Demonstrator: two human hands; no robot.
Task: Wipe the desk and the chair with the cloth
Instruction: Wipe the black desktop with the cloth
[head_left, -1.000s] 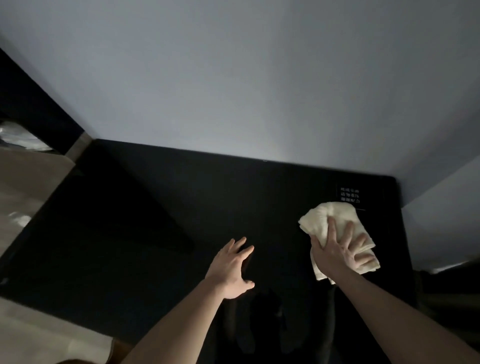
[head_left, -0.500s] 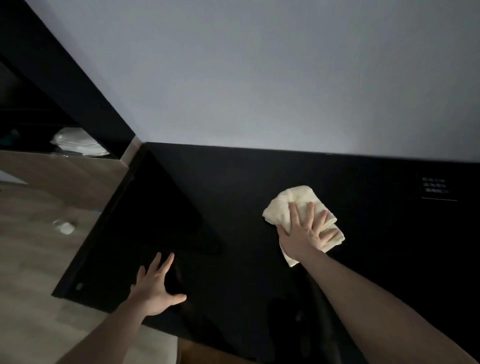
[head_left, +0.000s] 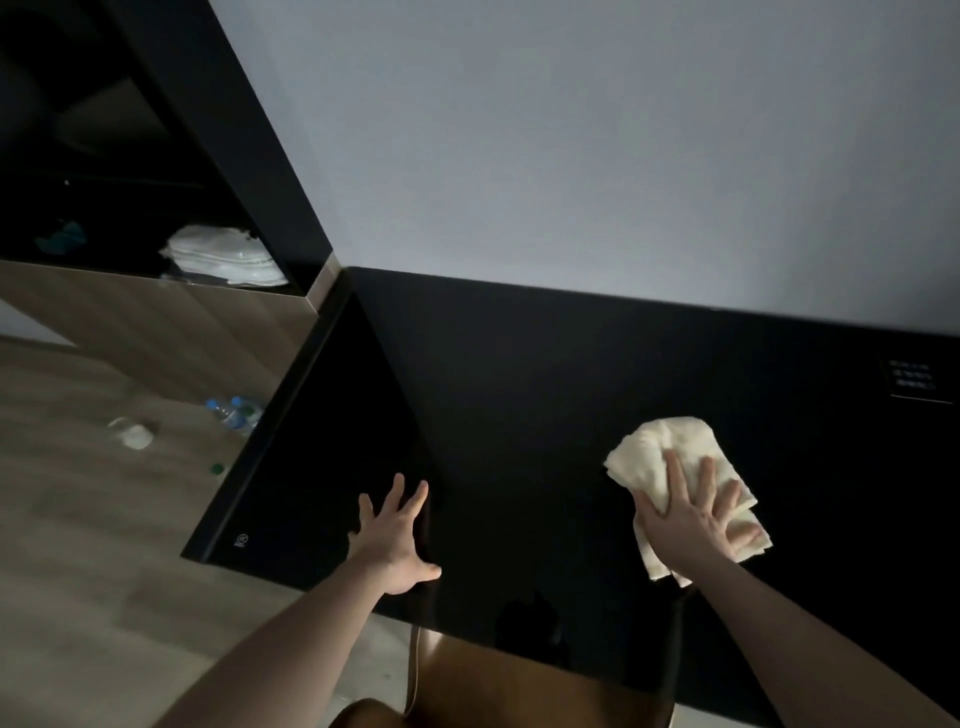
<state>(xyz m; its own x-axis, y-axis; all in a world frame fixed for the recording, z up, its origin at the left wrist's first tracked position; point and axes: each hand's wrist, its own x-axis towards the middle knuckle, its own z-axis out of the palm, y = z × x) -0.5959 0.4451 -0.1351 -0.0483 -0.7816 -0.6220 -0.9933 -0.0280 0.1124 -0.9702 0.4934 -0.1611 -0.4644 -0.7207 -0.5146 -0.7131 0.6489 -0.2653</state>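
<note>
A glossy black desk (head_left: 519, 415) stands against a pale wall. On its right part lies a crumpled cream cloth (head_left: 660, 452), and my right hand (head_left: 691, 514) presses flat on it with fingers spread. Near the desk's front left, my left hand (head_left: 397, 535) rests on the black surface, fingers straight and splayed, holding nothing. The brown chair (head_left: 498, 686) shows below the desk's front edge, partly tucked under it.
A small printed label (head_left: 914, 376) sits at the desk's far right. Left of the desk is a wooden floor with water bottles (head_left: 234, 410), a white lump (head_left: 136, 435) and a green cap (head_left: 218, 468). A dark shelf unit holds folded white cloths (head_left: 223, 257).
My right hand has slid the cloth leftward across the desk, away from the label. My left hand moved left toward the desk's front corner, and the view swung left.
</note>
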